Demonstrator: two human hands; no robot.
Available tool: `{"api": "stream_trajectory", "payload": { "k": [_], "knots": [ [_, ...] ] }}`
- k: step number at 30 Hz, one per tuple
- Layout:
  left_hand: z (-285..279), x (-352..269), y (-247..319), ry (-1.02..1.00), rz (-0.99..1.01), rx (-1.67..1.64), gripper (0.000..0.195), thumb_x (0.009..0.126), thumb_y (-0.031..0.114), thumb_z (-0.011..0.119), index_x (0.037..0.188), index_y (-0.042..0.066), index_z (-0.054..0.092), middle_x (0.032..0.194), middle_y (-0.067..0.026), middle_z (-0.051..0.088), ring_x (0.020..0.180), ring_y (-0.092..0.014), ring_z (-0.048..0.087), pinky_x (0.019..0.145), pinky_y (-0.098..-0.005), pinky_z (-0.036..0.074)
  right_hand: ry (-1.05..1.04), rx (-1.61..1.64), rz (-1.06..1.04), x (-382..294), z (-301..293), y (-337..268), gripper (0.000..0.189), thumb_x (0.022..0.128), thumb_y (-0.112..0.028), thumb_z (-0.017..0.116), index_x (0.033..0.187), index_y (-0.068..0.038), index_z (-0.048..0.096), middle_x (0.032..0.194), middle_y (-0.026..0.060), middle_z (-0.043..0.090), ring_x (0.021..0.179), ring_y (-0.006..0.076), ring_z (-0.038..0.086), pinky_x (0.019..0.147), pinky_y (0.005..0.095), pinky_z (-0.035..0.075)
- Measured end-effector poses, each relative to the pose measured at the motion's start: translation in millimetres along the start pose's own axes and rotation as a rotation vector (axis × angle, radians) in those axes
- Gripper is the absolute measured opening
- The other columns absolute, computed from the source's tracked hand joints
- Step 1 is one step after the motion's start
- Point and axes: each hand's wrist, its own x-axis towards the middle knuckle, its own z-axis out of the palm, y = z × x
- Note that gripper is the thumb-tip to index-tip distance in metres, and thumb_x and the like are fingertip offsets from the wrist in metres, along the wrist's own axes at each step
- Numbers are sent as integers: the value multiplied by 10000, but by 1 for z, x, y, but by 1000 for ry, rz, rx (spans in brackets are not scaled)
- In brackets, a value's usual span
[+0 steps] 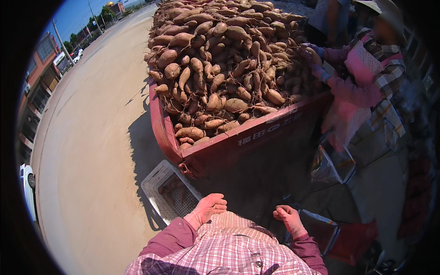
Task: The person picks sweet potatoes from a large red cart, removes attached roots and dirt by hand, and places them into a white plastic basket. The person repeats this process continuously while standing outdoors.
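Observation:
My left hand (208,208), in a pinkish glove, is held near my waist beside a white plastic crate (158,202); it holds nothing. Some sweet potatoes (173,190) lie in the bottom of that crate, which stands below the corner of the truck bed. My right hand (288,216), gloved the same way, hovers at the right of my waist with its fingers curled, close to an open-topped bag on a frame (318,218); whether anything is in it I cannot tell. In front of me a large heap of sweet potatoes (220,79) fills the red truck bed (223,137).
A co-worker (364,75) in a pink apron and hat reaches into the heap at the right. Another person (330,17) stands behind. A second framed bag (333,165) stands by the truck's right side. Paved ground (89,137) and a shadow lie at the left.

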Motion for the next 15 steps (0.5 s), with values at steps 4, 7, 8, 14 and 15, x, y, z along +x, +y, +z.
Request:
{"api": "stream_trajectory", "payload": {
  "k": [4,7,8,14,15],
  "knots": [
    [8,43,44,-85,-27,157,380,896,253,589,1184,26,492,1043,-103,603,921,-202,610,837,-311,493,49,-8,-79,39,26,-52,345,891,-220,622,1119,33,564,940,103,653,848,175,630,817,321,502],
    [5,66,93,-135,91,242,387,906,244,579,1200,9,489,1048,-105,604,932,-191,611,838,-291,492,-50,-34,-265,94,81,-114,364,906,-205,600,1163,44,538,955,109,653,859,180,630,836,324,500],
    [2,75,110,-129,155,274,404,911,250,578,1215,0,486,1055,-107,604,941,-181,607,854,-299,487,-85,-15,-307,115,103,-138,360,906,-203,600,1162,43,537,956,107,650,863,178,629,832,323,501],
    [-23,120,165,-74,428,196,298,899,99,592,1174,3,528,1081,-49,575,949,-107,546,837,-216,441,-261,-28,-410,239,256,-254,398,929,-229,568,1235,7,473,919,66,620,809,141,602,746,280,494],
    [-29,128,165,-74,429,204,299,898,100,594,1175,8,529,1080,-42,572,941,-97,539,832,-209,434,-273,-18,-393,263,274,-267,407,933,-230,562,1256,-6,455,910,64,617,785,131,592,727,272,489]
  ]
}}
